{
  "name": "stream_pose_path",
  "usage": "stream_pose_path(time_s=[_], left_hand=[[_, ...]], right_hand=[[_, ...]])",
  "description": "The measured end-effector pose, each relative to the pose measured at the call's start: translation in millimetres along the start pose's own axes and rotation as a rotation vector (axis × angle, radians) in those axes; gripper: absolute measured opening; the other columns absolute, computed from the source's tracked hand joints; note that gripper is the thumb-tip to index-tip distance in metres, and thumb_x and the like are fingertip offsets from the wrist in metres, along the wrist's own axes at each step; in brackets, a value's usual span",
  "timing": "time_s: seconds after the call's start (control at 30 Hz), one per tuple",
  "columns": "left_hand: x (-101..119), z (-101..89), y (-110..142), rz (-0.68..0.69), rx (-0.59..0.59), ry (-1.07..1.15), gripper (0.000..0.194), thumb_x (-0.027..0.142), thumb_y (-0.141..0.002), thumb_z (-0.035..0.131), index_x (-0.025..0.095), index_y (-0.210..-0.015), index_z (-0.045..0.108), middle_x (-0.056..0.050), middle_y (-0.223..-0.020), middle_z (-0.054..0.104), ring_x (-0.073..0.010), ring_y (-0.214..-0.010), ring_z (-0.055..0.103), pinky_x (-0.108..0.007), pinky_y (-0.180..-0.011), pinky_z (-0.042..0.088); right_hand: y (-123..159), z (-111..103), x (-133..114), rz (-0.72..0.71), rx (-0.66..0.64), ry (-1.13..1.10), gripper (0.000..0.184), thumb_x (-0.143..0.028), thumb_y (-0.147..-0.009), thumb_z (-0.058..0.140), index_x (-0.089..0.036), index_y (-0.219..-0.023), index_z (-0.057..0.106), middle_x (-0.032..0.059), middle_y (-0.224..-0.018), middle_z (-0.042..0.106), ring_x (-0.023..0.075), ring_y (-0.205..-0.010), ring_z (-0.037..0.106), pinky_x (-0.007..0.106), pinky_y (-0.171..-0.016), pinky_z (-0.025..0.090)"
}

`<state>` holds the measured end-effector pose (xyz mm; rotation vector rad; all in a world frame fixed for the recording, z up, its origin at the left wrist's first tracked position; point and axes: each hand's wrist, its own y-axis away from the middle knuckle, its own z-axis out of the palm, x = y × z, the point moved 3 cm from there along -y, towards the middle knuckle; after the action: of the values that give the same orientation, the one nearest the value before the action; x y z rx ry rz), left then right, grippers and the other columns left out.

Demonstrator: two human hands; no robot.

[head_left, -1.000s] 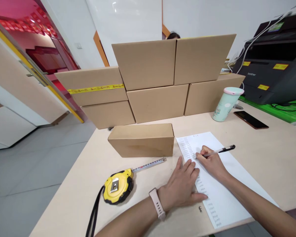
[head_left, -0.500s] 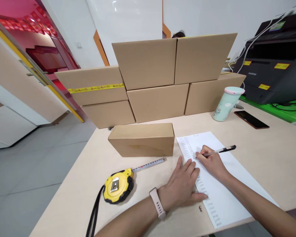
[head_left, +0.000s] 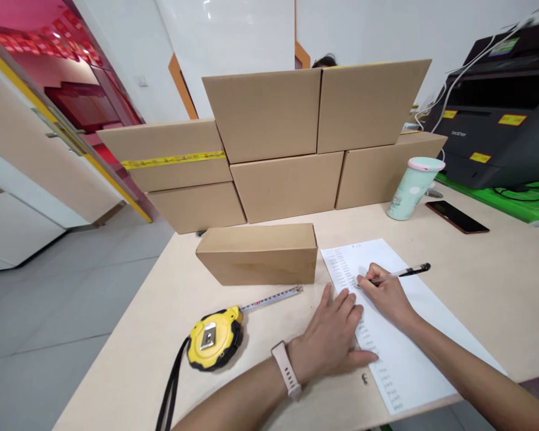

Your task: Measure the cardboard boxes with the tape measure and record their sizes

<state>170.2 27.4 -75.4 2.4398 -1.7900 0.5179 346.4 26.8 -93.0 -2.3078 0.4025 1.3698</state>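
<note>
My right hand grips a clear pen with a black cap end, its tip against a white sheet of paper. Handwritten rows run down the sheet's left side. My left hand, with a pale pink watch band on the wrist, lies flat with fingers spread across the paper's left edge. To its left rests a yellow and black tape measure, with a short length of blade out and a black strap. Behind the tape stands a small closed cardboard box.
Several larger cardboard boxes are stacked along the table's back. A mint cup with a pink lid and a dark phone sit at the right. Beyond them is a black printer. The table's left edge borders the floor.
My right hand and the pen have shifted very slightly on the paper. My left hand, the tape measure and the boxes stay in place.
</note>
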Motion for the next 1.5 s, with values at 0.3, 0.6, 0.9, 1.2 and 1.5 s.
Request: stream_pose_path(time_s=[0.3,0.6,0.9,1.2,1.5], left_hand=[[-0.5,1.7,0.2,-0.002,0.000,-0.024,0.076,0.067,-0.086,0.047,0.008,-0.134,0.043,-0.021,-0.144,0.047,-0.0337,-0.142,0.031,-0.055,-0.120,0.011],[-0.2,2.1,-0.4,0.003,-0.003,-0.027,0.076,0.067,-0.087,0.045,0.007,-0.134,0.043,-0.021,-0.144,0.047,-0.0340,-0.142,0.031,-0.056,-0.120,0.012],[-1.4,3.5,-1.3,0.002,0.003,-0.028,0.077,0.067,-0.086,0.046,0.007,-0.134,0.043,-0.021,-0.144,0.047,-0.0339,-0.142,0.031,-0.055,-0.120,0.012],[0.2,0.4,-0.4,-0.002,-0.018,-0.030,0.076,0.066,-0.087,0.047,0.007,-0.135,0.043,-0.021,-0.144,0.047,-0.0342,-0.142,0.031,-0.056,-0.119,0.013],[-0.2,0.5,-1.1,0.003,-0.003,-0.034,0.077,0.067,-0.086,0.047,0.008,-0.134,0.043,-0.021,-0.143,0.048,-0.0338,-0.141,0.032,-0.056,-0.119,0.013]], right_hand=[[-0.8,0.1,1.0,-0.004,0.006,-0.005,0.032,-0.031,-0.074,0.059,-0.025,-0.058,0.032,-0.0073,-0.054,0.032,0.0111,-0.051,0.033,0.025,-0.049,0.027],[-1.1,-1.5,4.4,0.010,0.022,-0.001,0.030,-0.032,-0.076,0.058,-0.025,-0.059,0.034,-0.0076,-0.054,0.032,0.0110,-0.051,0.033,0.025,-0.050,0.028],[-1.9,-1.4,3.5,0.007,0.017,0.007,0.031,-0.029,-0.072,0.059,-0.025,-0.057,0.032,-0.0077,-0.053,0.031,0.0108,-0.051,0.032,0.025,-0.050,0.027],[-1.4,-2.5,2.2,0.009,0.026,0.010,0.031,-0.029,-0.073,0.059,-0.024,-0.058,0.032,-0.0076,-0.054,0.031,0.0109,-0.051,0.032,0.025,-0.049,0.027],[-2.3,-1.1,3.0,0.006,0.025,0.003,0.030,-0.030,-0.073,0.058,-0.025,-0.059,0.032,-0.0078,-0.054,0.032,0.0109,-0.051,0.032,0.025,-0.049,0.026]])
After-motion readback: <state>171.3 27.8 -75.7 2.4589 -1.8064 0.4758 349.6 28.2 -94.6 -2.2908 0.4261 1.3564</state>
